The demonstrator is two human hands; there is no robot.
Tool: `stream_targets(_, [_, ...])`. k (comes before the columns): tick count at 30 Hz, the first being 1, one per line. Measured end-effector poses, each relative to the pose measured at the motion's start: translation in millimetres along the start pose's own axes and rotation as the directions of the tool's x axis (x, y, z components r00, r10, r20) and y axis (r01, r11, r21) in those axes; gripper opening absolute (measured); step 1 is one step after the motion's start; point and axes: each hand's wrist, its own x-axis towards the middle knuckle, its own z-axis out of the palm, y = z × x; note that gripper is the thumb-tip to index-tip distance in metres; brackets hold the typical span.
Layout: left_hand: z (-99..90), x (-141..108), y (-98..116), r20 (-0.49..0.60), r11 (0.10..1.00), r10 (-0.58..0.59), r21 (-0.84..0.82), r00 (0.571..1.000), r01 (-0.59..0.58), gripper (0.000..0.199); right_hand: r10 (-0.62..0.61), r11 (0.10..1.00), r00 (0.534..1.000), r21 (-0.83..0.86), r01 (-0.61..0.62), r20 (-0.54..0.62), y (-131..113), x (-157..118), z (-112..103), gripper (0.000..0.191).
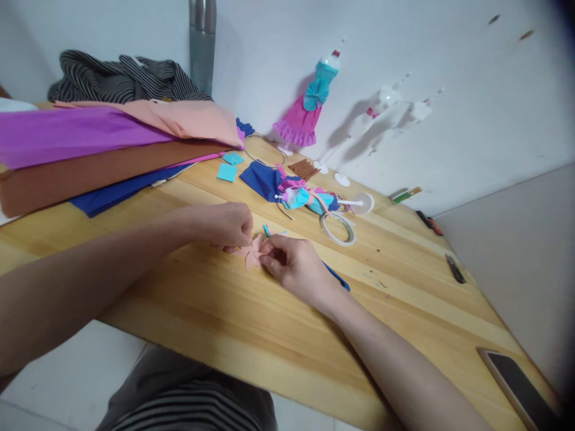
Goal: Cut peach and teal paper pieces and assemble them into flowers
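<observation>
A peach paper flower (252, 254) with pointed petals lies on the wooden table (215, 311) between my two hands. From the left, my left hand (227, 224) has its fingers closed at the flower's edge. On the opposite side, my right hand (291, 260) pinches a petal between thumb and fingers. Some blue and peach paper strips (274, 231) lie just behind the right fingers. Partly covered by the right hand, a dark blue handle-like piece (336, 276) shows to its right.
Stacked crepe paper sheets (112, 158) cover the back left. Behind my hands lie a doll form (309, 199) and a tape roll (338, 229). A dressed mini mannequin (309, 105) and two bare ones (363, 123) stand by the wall. A phone (516, 383) rests at right.
</observation>
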Motion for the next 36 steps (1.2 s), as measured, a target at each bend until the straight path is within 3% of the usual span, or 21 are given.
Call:
stream_targets(9, [-4.2,-4.3,4.4,-0.051,0.999,-0.031,0.009,0.998,0.032,0.018,-0.011,1.0,1.0,-0.029,0.012,0.01,2.3,-0.7,1.8,0.007])
stream_targets(19, [0.9,10.9,-8.6,-0.219,0.999,0.043,0.022,0.975,-0.039,0.016,-0.029,0.999,0.999,-0.039,0.029,0.017,-0.5,-3.2,1.0,0.009])
stream_targets(24, [3.1,15.1,-12.3,-0.204,0.996,0.075,0.053,0.976,-0.065,0.014,-0.024,0.999,0.999,-0.042,0.025,0.023,-1.1,-3.5,1.8,0.009])
stream_targets(33, [-2.4,3.4,-3.0,-0.12,0.993,-0.041,0.106,0.992,0.054,0.008,-0.025,0.998,1.0,-0.059,0.026,0.006,-2.0,-5.1,-0.5,0.005])
stream_targets(36, [-3.5,2.9,-6.0,-0.246,0.984,-0.003,0.173,0.969,0.047,0.011,-0.018,0.999,1.0,-0.048,0.017,-0.019,0.7,-4.9,-2.9,0.004])
